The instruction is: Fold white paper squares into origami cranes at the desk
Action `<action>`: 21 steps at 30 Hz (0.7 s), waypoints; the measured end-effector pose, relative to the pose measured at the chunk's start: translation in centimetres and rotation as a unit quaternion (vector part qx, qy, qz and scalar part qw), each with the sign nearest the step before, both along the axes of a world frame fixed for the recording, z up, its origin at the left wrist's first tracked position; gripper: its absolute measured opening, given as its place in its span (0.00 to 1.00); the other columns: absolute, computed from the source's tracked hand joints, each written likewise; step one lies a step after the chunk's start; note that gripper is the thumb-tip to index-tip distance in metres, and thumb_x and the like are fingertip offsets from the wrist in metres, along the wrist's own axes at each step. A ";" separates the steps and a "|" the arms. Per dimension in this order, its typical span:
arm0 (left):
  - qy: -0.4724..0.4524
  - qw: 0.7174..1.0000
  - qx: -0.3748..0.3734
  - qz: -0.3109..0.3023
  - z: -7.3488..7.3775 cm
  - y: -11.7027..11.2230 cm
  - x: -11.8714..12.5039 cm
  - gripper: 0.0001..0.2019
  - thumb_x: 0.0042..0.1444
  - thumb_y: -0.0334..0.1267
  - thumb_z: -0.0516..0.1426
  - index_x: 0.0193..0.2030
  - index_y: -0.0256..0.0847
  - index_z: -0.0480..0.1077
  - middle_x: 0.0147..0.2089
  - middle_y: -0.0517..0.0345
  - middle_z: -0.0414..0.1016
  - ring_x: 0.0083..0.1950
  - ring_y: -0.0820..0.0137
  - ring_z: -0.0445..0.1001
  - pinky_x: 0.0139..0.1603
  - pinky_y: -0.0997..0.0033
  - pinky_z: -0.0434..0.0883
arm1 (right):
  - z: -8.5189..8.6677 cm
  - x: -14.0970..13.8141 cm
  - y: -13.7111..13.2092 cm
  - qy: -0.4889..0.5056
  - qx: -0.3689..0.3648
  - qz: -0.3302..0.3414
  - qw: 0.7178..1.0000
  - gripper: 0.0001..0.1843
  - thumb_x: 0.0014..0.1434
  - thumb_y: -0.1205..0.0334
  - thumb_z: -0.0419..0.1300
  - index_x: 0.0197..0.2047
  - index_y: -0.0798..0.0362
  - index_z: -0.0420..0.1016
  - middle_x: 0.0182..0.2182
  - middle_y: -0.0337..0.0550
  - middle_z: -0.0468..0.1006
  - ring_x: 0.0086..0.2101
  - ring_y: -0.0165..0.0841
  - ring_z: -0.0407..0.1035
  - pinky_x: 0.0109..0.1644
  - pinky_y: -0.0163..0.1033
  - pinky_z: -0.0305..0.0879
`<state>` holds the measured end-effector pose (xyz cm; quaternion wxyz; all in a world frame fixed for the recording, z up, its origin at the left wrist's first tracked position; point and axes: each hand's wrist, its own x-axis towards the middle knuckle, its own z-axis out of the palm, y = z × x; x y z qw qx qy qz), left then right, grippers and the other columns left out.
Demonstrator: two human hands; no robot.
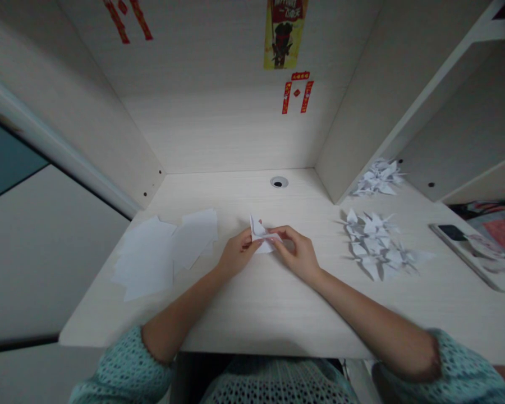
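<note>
A partly folded piece of white paper (258,229) is held between both hands above the middle of the desk, one flap standing up at its left. My left hand (238,251) pinches its left side, thumb on the near edge. With thumb and fingertips closed, my right hand (298,249) grips the right side. The fingers behind the paper are partly hidden. Loose white paper sheets (149,255) lie overlapping to the left of my left hand. Right of my right hand is a group of folded paper cranes (372,238).
Another heap of folded white paper (379,177) sits behind the cranes, beside the upright panel (362,112). A phone (475,255) lies at the far right near a red and grey bundle (503,227). A round cable hole (279,182) is at the desk's back edge.
</note>
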<state>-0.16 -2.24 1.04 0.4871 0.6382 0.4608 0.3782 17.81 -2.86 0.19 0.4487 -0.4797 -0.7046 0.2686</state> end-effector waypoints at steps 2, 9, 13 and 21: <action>0.045 0.998 0.019 0.035 0.4 0.0 -0.1 0.18 0.55 0.44 0.55 0.51 0.41 0.71 0.44 0.54 0.79 0.43 0.64 0.76 0.41 0.70 0.70 | -0.3 0.1 0.2 0.031 -0.014 -0.029 0.999 0.12 0.59 0.52 0.55 0.32 0.51 0.71 0.27 0.39 0.75 0.29 0.31 0.69 0.34 0.34 0.63; 0.096 0.988 -0.001 0.117 1.1 1.1 -1.2 0.15 0.53 0.48 0.56 0.35 0.39 0.76 0.31 0.56 0.78 0.29 0.67 0.75 0.28 0.74 0.67 | -1.7 0.5 1.9 0.257 -0.119 -0.062 0.957 0.17 0.53 0.47 0.60 0.25 0.54 0.69 0.21 0.36 0.70 0.23 0.28 0.61 0.26 0.33 0.56; 0.130 0.983 0.018 0.129 1.0 1.6 -1.8 0.15 0.52 0.49 0.56 0.34 0.41 0.76 0.28 0.58 0.77 0.28 0.69 0.74 0.29 0.74 0.66 | -1.9 0.6 2.2 0.283 -0.159 -0.032 0.945 0.18 0.52 0.49 0.62 0.22 0.54 0.68 0.19 0.35 0.68 0.21 0.27 0.59 0.26 0.34 0.55; 0.066 0.992 0.015 0.103 0.6 2.2 -2.4 0.17 0.52 0.51 0.55 0.32 0.38 0.76 0.26 0.59 0.74 0.29 0.69 0.71 0.29 0.74 0.66 | -1.6 0.8 2.1 0.255 -0.061 0.003 0.965 0.24 0.54 0.56 0.62 0.54 0.44 0.65 0.38 0.41 0.75 0.32 0.31 0.68 0.32 0.35 0.63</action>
